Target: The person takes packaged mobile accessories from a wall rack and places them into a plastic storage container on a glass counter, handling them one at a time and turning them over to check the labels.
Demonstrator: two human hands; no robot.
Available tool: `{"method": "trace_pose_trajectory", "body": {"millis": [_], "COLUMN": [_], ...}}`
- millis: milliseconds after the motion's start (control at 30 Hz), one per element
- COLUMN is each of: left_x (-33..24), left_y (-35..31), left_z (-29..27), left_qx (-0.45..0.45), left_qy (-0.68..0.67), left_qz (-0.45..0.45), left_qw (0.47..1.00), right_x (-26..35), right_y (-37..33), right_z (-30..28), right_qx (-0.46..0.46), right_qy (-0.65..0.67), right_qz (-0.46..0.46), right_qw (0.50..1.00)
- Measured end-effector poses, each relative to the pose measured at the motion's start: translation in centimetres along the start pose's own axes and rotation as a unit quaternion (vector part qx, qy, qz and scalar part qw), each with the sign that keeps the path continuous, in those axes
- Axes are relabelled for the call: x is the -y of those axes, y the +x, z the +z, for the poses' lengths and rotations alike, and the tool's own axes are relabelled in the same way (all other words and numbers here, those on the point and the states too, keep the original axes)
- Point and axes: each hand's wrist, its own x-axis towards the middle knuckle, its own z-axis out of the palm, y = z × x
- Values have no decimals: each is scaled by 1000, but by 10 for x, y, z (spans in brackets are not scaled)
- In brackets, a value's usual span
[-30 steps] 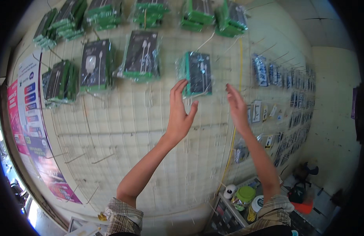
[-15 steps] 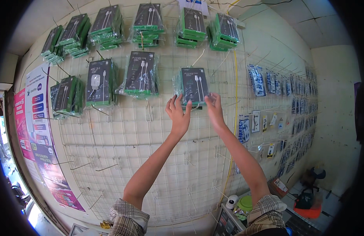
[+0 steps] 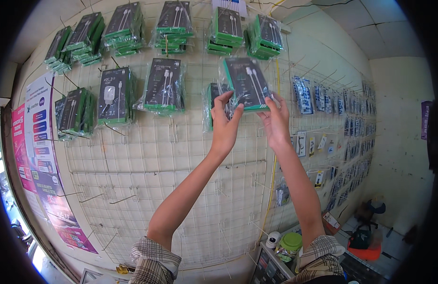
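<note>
Both my hands hold a black-and-green charging cable box (image 3: 249, 81) in clear plastic wrap, tilted and out in front of the wire rack. My left hand (image 3: 224, 124) grips its lower left corner, thumb on the front. At the lower right corner, my right hand (image 3: 276, 122) has its thumb on the front edge, with other fingers underneath. Partly hidden behind it, another cable box (image 3: 211, 103) hangs on the rack. To the left hang a wrapped cable box (image 3: 164, 87) and a charger box (image 3: 114, 97) showing a white plug and cable.
Rows of similar boxes (image 3: 174, 19) hang above on hooks of the white wire grid (image 3: 181, 165). Bare hooks (image 3: 122, 199) stick out lower down. Small blue-and-white packets (image 3: 302, 94) hang at right. Below stands a cabinet (image 3: 271, 265) with a green-lidded container (image 3: 292, 241) and a white camera (image 3: 273, 239).
The cable box has come up and to the right, away from the box behind it, and now tilts. Both hands have moved with it, and the view has shifted slightly.
</note>
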Motion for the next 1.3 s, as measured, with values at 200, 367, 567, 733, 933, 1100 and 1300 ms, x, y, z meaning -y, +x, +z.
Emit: {"method": "trace_pose_trajectory", "body": {"millis": [200, 367, 567, 733, 933, 1100, 1300], "left_x": [-26, -49, -59, -80, -130, -191, -253], "left_y": [-16, -4, -51, -159, -283, -358, -457], "left_z": [-13, -54, -126, -182, -262, -328, -404], "left_qx": [-43, -103, 32, -110, -283, -411, -487], "left_qy": [101, 107, -45, -8, 119, 200, 298], "left_qz": [96, 216, -4, -210, -299, -372, -428], "left_qw": [989, 965, 998, 972, 904, 808, 701], "right_x": [18, 13, -28, -90, -145, -196, -253], "right_y": [-38, -109, -176, -242, -332, -426, -552], "right_z": [-2, -8, 22, 52, 131, 182, 244], "right_qx": [19, -2, 17, 53, 131, 321, 483], "right_qy": [10, -10, 68, 78, 134, 58, 117], "right_qz": [-28, 37, 133, 205, 353, 389, 394], "right_qw": [999, 999, 989, 974, 917, 862, 773]}}
